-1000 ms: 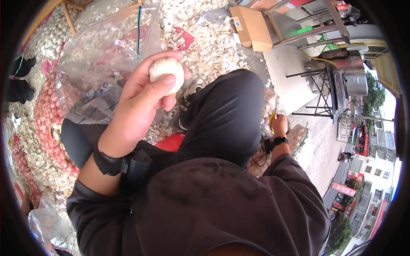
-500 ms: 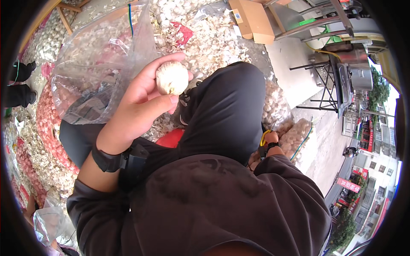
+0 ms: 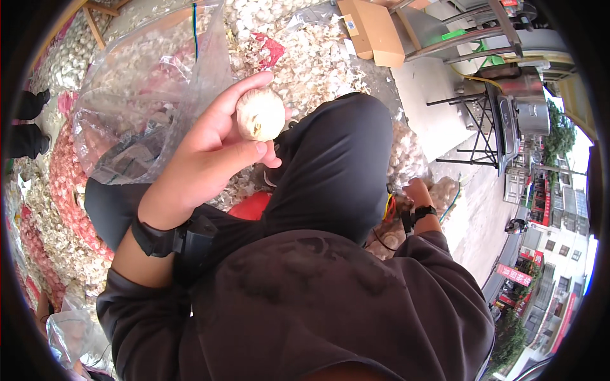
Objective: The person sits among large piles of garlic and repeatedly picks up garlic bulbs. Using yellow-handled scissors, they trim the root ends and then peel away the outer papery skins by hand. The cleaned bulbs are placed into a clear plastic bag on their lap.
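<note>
Above the raised knee (image 3: 337,159), a garlic bulb (image 3: 260,113) is pinched between the thumb and fingers of the left hand (image 3: 213,155), beside a clear plastic bag (image 3: 140,95). The right hand (image 3: 418,190) is lowered among garlic on the ground; its grip cannot be told.

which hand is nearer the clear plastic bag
Left. The left hand holds a garlic bulb right beside the clear plastic bag; the right hand is down past the knee, far off.

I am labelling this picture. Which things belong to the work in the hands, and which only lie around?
In use:
- garlic bulb, held in left hand
- right hand, down at the garlic pile

Lying about:
- clear plastic bag
- cardboard box
- metal stand
</note>
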A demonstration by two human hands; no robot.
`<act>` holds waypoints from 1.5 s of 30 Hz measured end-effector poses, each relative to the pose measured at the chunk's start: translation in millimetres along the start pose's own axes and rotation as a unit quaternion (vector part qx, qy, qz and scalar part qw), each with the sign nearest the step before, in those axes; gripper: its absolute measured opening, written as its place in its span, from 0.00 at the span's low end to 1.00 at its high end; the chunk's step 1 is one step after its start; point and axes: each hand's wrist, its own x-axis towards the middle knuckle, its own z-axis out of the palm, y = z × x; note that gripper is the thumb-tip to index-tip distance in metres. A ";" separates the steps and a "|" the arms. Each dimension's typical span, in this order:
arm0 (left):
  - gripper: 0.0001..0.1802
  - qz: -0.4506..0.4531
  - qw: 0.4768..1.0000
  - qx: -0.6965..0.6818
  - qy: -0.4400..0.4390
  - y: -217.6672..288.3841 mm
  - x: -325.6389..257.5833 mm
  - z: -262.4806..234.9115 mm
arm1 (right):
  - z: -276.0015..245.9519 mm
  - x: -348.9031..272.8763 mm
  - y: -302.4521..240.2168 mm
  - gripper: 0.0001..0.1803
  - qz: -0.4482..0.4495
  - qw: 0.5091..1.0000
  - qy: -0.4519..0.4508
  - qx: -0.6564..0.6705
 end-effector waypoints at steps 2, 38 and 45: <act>0.39 -0.009 1.000 0.008 0.020 3.1 -3.3 2.0 | -42.2 -4.6 -60.6 0.19 -0.087 0.980 0.176 -0.018; 0.29 0.095 0.963 0.250 0.042 -20.4 1.7 -12.4 | -89.1 -235.6 -381.1 0.15 -0.637 0.621 0.009 0.456; 0.29 0.055 0.973 0.221 0.036 -21.5 2.3 -12.1 | -82.6 -221.2 -378.4 0.12 -0.677 0.597 0.026 0.428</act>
